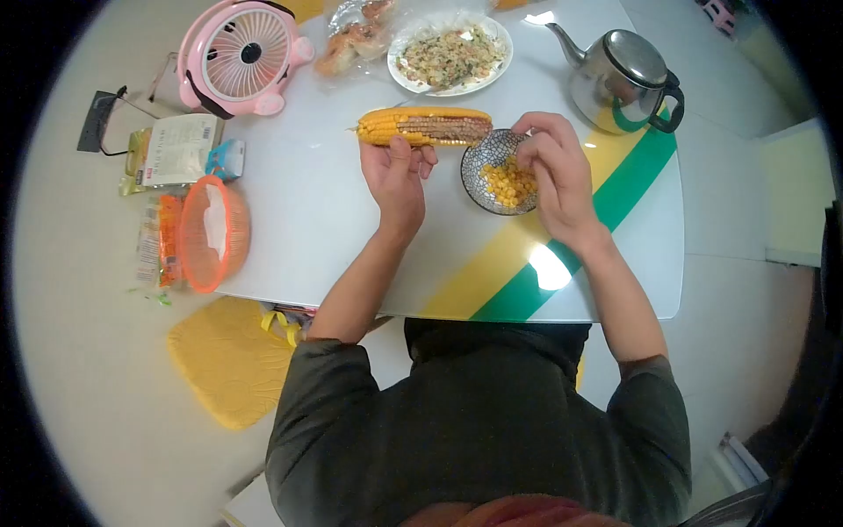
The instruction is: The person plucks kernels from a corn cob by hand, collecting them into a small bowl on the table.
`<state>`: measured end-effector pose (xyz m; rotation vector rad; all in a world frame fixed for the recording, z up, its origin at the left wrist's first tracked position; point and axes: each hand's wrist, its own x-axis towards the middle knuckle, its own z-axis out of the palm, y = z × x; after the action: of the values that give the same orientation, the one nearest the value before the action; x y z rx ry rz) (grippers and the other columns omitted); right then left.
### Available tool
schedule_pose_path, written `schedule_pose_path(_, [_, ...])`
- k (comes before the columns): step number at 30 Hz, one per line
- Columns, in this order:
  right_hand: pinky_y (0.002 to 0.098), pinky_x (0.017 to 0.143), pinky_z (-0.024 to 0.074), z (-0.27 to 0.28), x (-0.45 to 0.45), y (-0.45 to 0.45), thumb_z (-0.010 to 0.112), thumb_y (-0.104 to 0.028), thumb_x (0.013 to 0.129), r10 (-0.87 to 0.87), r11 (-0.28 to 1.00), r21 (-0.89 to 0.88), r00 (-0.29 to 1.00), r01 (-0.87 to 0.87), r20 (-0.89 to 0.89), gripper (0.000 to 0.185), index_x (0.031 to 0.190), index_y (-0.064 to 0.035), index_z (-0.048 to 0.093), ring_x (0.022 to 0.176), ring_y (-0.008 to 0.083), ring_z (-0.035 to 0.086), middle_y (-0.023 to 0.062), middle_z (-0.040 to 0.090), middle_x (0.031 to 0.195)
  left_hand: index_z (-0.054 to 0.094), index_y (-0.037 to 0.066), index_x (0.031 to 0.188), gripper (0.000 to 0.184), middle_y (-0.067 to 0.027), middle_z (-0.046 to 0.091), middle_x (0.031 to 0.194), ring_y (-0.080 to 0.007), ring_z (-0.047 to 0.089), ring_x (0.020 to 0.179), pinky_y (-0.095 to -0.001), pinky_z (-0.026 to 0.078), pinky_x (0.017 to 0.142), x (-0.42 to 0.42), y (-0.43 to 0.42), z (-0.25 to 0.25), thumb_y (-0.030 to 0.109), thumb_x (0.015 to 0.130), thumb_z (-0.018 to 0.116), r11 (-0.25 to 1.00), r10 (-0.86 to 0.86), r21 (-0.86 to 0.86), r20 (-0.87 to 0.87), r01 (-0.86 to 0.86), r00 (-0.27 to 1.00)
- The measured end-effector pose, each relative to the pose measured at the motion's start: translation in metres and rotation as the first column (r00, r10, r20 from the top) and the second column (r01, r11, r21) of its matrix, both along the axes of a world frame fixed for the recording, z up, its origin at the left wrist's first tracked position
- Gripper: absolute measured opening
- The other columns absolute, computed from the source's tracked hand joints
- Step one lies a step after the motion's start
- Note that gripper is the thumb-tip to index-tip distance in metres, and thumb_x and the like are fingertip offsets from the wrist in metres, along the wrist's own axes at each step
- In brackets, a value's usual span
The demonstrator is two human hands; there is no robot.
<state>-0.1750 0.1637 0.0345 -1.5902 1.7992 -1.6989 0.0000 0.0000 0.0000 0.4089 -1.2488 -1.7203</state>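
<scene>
Corn cob is up in the left hand, left of the bowl and on its far side. Long axis runs left-right, close to level; narrow tip points left, blunt end points right toward the bowl's far rim. Left hand grasps it from underneath near the middle, thumb on the side facing the wearer. Right hand is at the bowl's right side, fingers curled; can't tell if a kernel is pinched in there. Cob is a tapered cylinder: plump glossy yellow rows on the left half and along the top edge, rough brownish stripped patch on the right half. Bowl is round, pale with a black crackle pattern, loose yellow kernels in the bottom. Table is smooth, shiny white with rounded corners, yellow and green diagonal bands on the right, glare spot near the front edge. Also on it: white plate of fried rice, shiny metal kettle with black handle, bagged bread, pink fan. Orange plastic basket and packets at the left edge. Yellow quilted cushion below, pale floor around.
</scene>
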Motion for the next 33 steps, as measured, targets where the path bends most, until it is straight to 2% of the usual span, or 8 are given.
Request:
schedule_pose_path(5, [0.0483, 0.100, 0.0484, 0.010, 0.009, 0.002, 0.065, -0.010, 0.089, -0.052, 0.998, 0.015, 0.956, 0.059, -0.289, 0.006, 0.089, -0.0034, 0.065, 0.120, 0.0348, 0.061, 0.0131, 0.064, 0.122, 0.048, 0.006, 0.132, 0.033, -0.0112, 0.068, 0.114, -0.0153, 0.062, 0.075, -0.0271, 0.049, 0.064, 0.003, -0.010, 0.004, 0.030, 0.112, 0.060, 0.992, 0.097, -0.076, -0.023, -0.099, 0.995])
schedule_pose_path(8, [0.0499, 0.100, 0.0488, 0.006, 0.009, 0.006, 0.066, -0.012, 0.090, -0.030, 0.998, 0.034, 0.907, 0.049, -0.420, 0.009, 0.091, -0.0036, 0.067, 0.121, 0.0363, 0.061, 0.0125, 0.066, 0.119, 0.048, 0.006, 0.129, 0.032, -0.0102, 0.067, 0.110, -0.0144, 0.061, 0.074, -0.0258, 0.047, 0.061, -0.001, 0.000, 0.005, 0.028, 0.111, 0.062, 0.988, 0.144, -0.062, 0.048, -0.141, 0.988])
schedule_pose_path(11, [0.0495, 0.100, 0.0491, 0.000, 0.001, 0.002, 0.067, -0.013, 0.093, -0.061, 0.998, -0.012, 0.889, 0.062, -0.454, 0.011, 0.098, -0.0040, 0.069, 0.124, 0.0345, 0.061, 0.0112, 0.067, 0.115, 0.048, 0.006, 0.127, 0.030, -0.0087, 0.066, 0.106, -0.0136, 0.060, 0.072, -0.0246, 0.044, 0.057, -0.004, 0.002, 0.014, 0.025, 0.110, 0.064, 0.988, 0.071, -0.141, 0.037, -0.065, 0.997])
schedule_pose_path(17, [0.0444, 0.095, 0.0532, 0.003, 0.001, 0.001, 0.066, -0.011, 0.099, -0.122, 0.990, -0.100, 0.966, 0.101, -0.229, 0.015, 0.111, -0.0031, 0.068, 0.116, 0.0346, 0.064, 0.0116, 0.068, 0.113, 0.049, 0.007, 0.127, 0.029, -0.0066, 0.065, 0.104, -0.0118, 0.057, 0.070, -0.0230, 0.041, 0.056, -0.011, 0.008, 0.038, 0.030, 0.112, 0.060, 0.982, 0.037, -0.189, 0.074, -0.022, 0.997])
schedule_pose_path(20, [0.0436, 0.093, 0.0543, 0.008, 0.007, 0.006, 0.065, -0.012, 0.101, -0.123, 0.991, -0.054, 0.990, 0.120, -0.065, 0.023, 0.122, -0.0030, 0.065, 0.110, 0.0357, 0.066, 0.0138, 0.067, 0.114, 0.050, 0.008, 0.128, 0.031, -0.0046, 0.065, 0.104, -0.0093, 0.058, 0.073, -0.0219, 0.041, 0.057, -0.017, 0.010, 0.046, 0.034, 0.113, 0.057, 0.984, 0.024, -0.177, 0.078, -0.010, 0.997])
schedule_pose_path(23, [0.0419, 0.094, 0.0548, 0.008, 0.010, 0.007, 0.064, -0.014, 0.103, -0.031, 0.996, -0.074, 0.992, 0.041, 0.126, 0.031, 0.132, -0.0028, 0.062, 0.107, 0.0337, 0.068, 0.0153, 0.067, 0.114, 0.051, 0.009, 0.130, 0.032, -0.0028, 0.065, 0.106, -0.0062, 0.057, 0.075, -0.0206, 0.041, 0.057, -0.023, 0.014, 0.050, 0.036, 0.114, 0.055, 0.984, -0.024, -0.176, 0.103, 0.042, 0.994])
schedule_pose_path(26, [0.0397, 0.094, 0.0551, 0.011, 0.008, 0.010, 0.064, -0.018, 0.104, 0.021, 0.996, -0.088, 0.994, -0.011, 0.110, 0.037, 0.138, -0.0021, 0.061, 0.106, 0.0313, 0.068, 0.0157, 0.067, 0.114, 0.052, 0.009, 0.133, 0.034, -0.0018, 0.065, 0.107, -0.0041, 0.057, 0.077, -0.0187, 0.040, 0.056, -0.030, 0.023, 0.049, 0.038, 0.114, 0.055, 0.978, -0.068, -0.185, 0.152, 0.096, 0.986])
schedule_pose_path(33, [0.0373, 0.096, 0.0547, 0.005, 0.014, 0.007, 0.064, -0.027, 0.107, 0.132, 0.991, -0.075, 0.944, -0.115, 0.304, 0.044, 0.140, 0.0005, 0.059, 0.108, 0.0278, 0.070, 0.0168, 0.071, 0.119, 0.053, 0.008, 0.138, 0.041, -0.0002, 0.065, 0.103, -0.0023, 0.058, 0.074, -0.0165, 0.039, 0.051, -0.036, 0.038, 0.057, 0.040, 0.112, 0.059, 0.969, -0.155, -0.136, 0.314, 0.206, 0.937])
